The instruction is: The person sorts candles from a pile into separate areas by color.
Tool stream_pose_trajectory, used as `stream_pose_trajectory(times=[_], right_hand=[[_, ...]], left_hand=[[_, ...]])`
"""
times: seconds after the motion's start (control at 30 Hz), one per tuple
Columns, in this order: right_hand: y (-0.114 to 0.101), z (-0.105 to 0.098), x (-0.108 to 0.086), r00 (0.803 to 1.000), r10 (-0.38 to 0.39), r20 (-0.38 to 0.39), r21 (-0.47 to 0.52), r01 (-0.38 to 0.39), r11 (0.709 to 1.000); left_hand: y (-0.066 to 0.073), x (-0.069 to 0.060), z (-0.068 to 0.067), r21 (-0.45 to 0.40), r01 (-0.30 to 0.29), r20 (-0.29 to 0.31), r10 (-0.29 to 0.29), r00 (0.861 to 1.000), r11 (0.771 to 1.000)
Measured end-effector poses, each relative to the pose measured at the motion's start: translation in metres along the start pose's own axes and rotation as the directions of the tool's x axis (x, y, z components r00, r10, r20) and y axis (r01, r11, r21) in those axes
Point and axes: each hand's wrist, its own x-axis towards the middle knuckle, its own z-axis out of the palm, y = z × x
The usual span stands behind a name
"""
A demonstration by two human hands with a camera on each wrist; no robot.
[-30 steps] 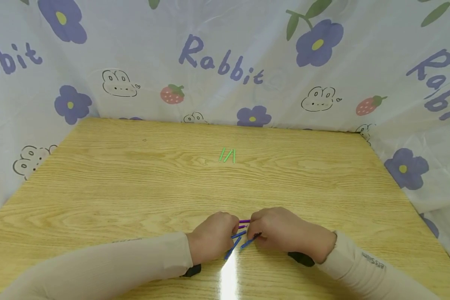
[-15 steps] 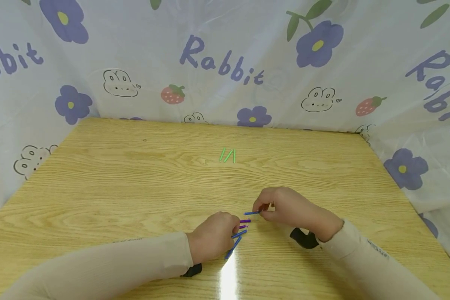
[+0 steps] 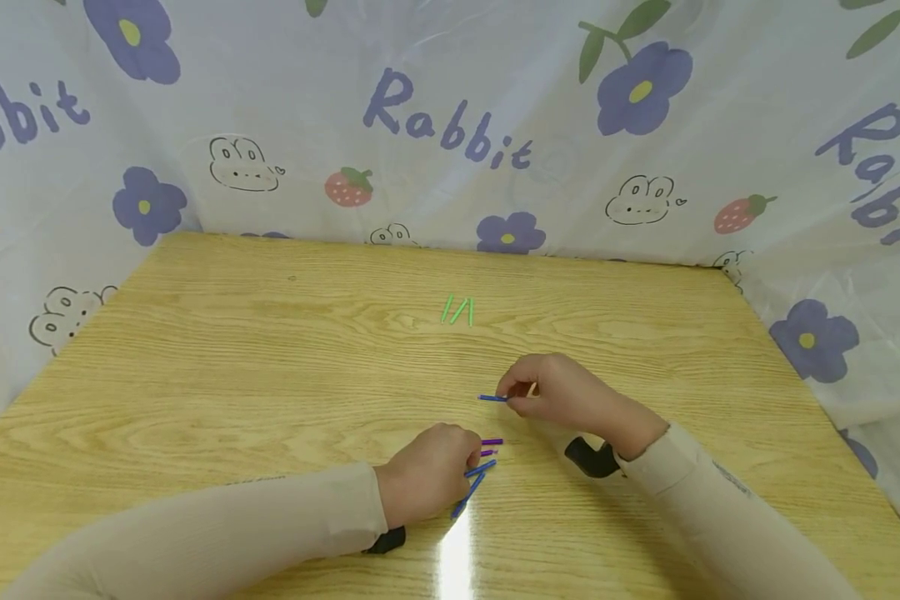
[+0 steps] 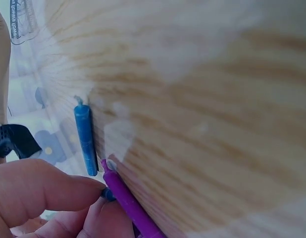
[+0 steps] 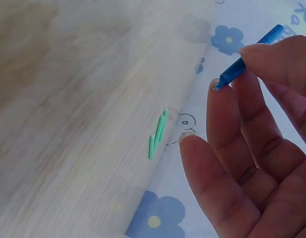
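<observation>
In the head view my right hand [image 3: 562, 396] is above the table's middle, pinching a small blue candle [image 3: 491, 397]. The right wrist view shows this blue candle [image 5: 252, 57] between thumb and fingers, its wick end pointing down-left. My left hand [image 3: 429, 473] stays low near the table's front, its fingers curled. Purple candles [image 3: 492, 442] stick out beside its fingertips, with two blue candles [image 3: 470, 493] just below them. In the left wrist view, thumb and finger pinch a blue end [image 4: 108, 194]. A purple candle [image 4: 130, 201] crosses before the fingers; whether they hold it is unclear.
Three light green candles [image 3: 470, 312] lie on the wooden table [image 3: 285, 350] farther back. A white curtain [image 3: 457, 50] printed with rabbits and flowers hangs behind the table and at its sides. Light reflects off the table near its front edge.
My right hand has lifted the blue candle from beside the left hand and carried it away, farther back on the table. The left hand has stayed in place.
</observation>
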Motion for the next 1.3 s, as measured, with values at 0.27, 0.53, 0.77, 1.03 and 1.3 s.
stream_pose_trajectory(times=[0.27, 0.53, 0.77, 1.03, 1.3], right_hand=[[-0.002, -0.004, 0.024, 0.993, 0.113, -0.035, 0.065, -0.111, 0.992], [0.0, -0.003, 0.051, 0.974, 0.224, -0.026, 0.129, -0.219, 0.967], [-0.002, -0.002, 0.069, 0.977, 0.213, 0.011, 0.111, -0.213, 0.971], [-0.007, 0.0, 0.096, 0.984, 0.168, 0.05, 0.065, -0.171, 0.983], [-0.009, 0.005, 0.12, 0.976, 0.205, 0.069, 0.073, -0.21, 0.975]], left_hand=[[0.0, 0.001, -0.002, 0.008, 0.008, 0.024, -0.008, 1.0, 1.0], [-0.001, 0.0, -0.001, -0.012, 0.009, 0.036, -0.009, 0.999, 1.0], [-0.001, 0.0, -0.001, -0.022, -0.001, 0.04, 0.002, 0.999, 1.0], [-0.003, -0.001, -0.002, -0.033, -0.017, 0.028, 0.018, 0.999, 0.999], [-0.001, -0.002, -0.001, -0.06, 0.0, 0.047, 0.003, 0.999, 0.998]])
